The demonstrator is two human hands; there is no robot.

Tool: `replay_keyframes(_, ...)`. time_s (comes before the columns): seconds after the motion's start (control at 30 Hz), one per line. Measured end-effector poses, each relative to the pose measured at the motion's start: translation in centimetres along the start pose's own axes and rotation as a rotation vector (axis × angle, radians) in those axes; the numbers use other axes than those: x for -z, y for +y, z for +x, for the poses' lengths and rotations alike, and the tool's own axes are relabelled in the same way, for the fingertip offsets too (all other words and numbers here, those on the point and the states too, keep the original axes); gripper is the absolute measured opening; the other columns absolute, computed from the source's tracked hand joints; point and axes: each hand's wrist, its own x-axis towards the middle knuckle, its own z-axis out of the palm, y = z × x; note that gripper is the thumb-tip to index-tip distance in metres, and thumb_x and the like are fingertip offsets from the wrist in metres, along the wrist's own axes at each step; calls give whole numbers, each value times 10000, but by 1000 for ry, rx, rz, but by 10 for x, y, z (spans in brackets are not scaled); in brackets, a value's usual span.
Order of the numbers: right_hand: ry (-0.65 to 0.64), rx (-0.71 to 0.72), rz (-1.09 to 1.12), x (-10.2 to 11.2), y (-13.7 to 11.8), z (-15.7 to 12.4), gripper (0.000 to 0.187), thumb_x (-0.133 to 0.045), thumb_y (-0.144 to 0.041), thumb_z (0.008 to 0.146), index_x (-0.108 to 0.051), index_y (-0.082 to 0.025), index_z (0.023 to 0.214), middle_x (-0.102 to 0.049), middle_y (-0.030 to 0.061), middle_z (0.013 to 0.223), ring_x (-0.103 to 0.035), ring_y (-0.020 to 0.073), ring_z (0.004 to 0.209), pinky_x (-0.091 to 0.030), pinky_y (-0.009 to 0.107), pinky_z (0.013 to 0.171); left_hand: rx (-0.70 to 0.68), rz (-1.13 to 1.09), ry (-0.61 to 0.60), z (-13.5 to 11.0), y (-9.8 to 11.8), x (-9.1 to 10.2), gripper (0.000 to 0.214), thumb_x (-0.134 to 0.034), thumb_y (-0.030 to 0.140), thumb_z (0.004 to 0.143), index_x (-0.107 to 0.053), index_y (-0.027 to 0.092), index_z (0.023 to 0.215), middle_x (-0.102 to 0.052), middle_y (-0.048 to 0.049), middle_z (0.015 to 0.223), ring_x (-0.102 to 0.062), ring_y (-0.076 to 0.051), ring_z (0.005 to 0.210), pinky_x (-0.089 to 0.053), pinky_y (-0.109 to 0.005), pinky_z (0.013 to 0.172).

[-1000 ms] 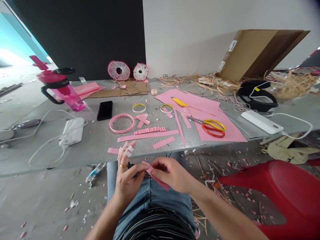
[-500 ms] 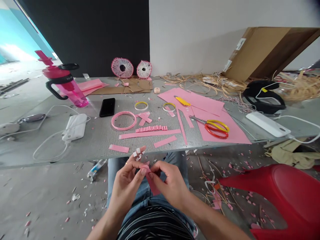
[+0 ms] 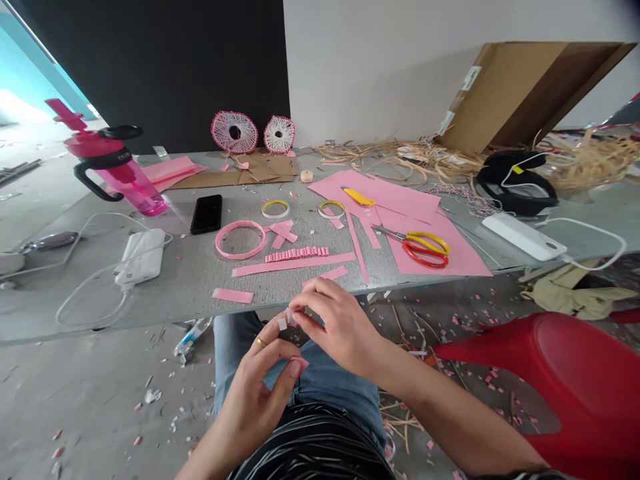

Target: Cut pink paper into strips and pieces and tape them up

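Over my lap, my left hand (image 3: pixel 263 380) pinches a small pink paper piece (image 3: pixel 302 365) between thumb and fingertip. Small white tape pieces (image 3: pixel 282 324) are stuck on an outstretched finger of that hand. My right hand (image 3: pixel 345 330) reaches across with closed fingertips on one of those tape bits, at the tip of the left finger. On the table just beyond lie a long pink paper strip (image 3: pixel 295 265), a row of folded pink paper (image 3: pixel 297 255), a short pink strip (image 3: pixel 233 295) and a pink paper ring (image 3: pixel 241 240).
Scissors (image 3: pixel 425 250) and a yellow cutter (image 3: pixel 357 196) lie on pink sheets (image 3: pixel 460 250). Two tape rolls (image 3: pixel 275 209), a phone (image 3: pixel 207 214), a power bank (image 3: pixel 147 255) and a pink bottle (image 3: pixel 117 160) stand about. A red stool (image 3: pixel 575 373) is at right.
My right hand has left the pink paper and moved up to the tape pieces on my left finger. My left hand keeps the paper. The view has shifted slightly.
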Motion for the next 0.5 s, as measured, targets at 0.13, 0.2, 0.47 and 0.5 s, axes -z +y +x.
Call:
replay_keyframes(0.13,-23,27,-11,-4,0,-1,112,-545,-143,975,-625,-173,903,-621,63,924,-593,185,852,-514,333,782,-44,76,-6,3,0,0,187,-548,235,938,-671,255,797,-646,-33,632,-632,-230,1205,-536,-375,992)
replay_keyframes(0.2,-9,52,-1,-5,-1,-3,122,-538,-119,963,-609,-177,882,-619,58,901,-588,185,844,-509,331,776,-32,67,22,4,0,-2,183,-558,237,932,-685,253,800,-705,-45,715,-651,-237,1192,-528,-406,1023)
replay_keyframes(0.47,304,-137,247,4,-21,-25,132,-543,-103,914,-563,-214,844,-566,0,835,-541,133,759,-475,264,691,263,-169,259,7,-5,-8,234,-596,373,923,-726,215,809,-649,-124,1376,-580,-305,1317,-491,-472,1084)
replay_keyframes(0.5,335,-186,288,5,-25,-27,128,-547,-117,914,-560,-218,836,-562,-9,819,-532,126,739,-468,256,676,301,-206,278,8,-6,-8,252,-597,394,922,-730,210,812,-648,-131,1377,-561,-313,1336,-487,-480,1088)
